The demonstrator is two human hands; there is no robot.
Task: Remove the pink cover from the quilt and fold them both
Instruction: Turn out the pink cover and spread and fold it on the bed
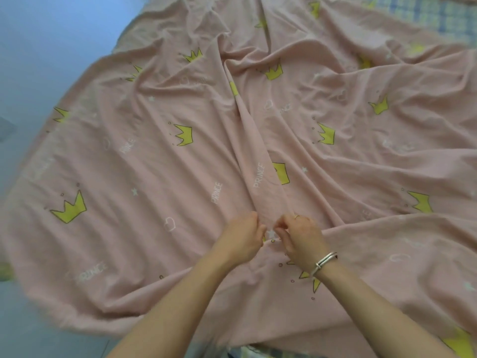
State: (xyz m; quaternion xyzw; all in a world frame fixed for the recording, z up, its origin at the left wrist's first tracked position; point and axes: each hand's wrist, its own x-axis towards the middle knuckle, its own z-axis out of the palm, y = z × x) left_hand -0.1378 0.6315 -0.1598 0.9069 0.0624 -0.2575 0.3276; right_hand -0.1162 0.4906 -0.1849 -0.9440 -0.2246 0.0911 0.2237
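The pink cover [144, 166], printed with yellow crowns and the word PRINCE, lies spread and wrinkled across most of the view. A raised fold of it runs from the middle down to my hands. My left hand [242, 237] grips the fabric at the near end of that fold, fingers curled. My right hand [299, 237], with a ring and silver bracelets on the wrist, pinches the same fold a few centimetres to the right. The quilt itself is hidden; I cannot tell whether it lies inside the cover.
A checked blue and yellow sheet [423, 19] shows at the top right beyond the cover, and a strip of it at the bottom edge [273, 353]. Pale blue floor [38, 47] lies along the left side.
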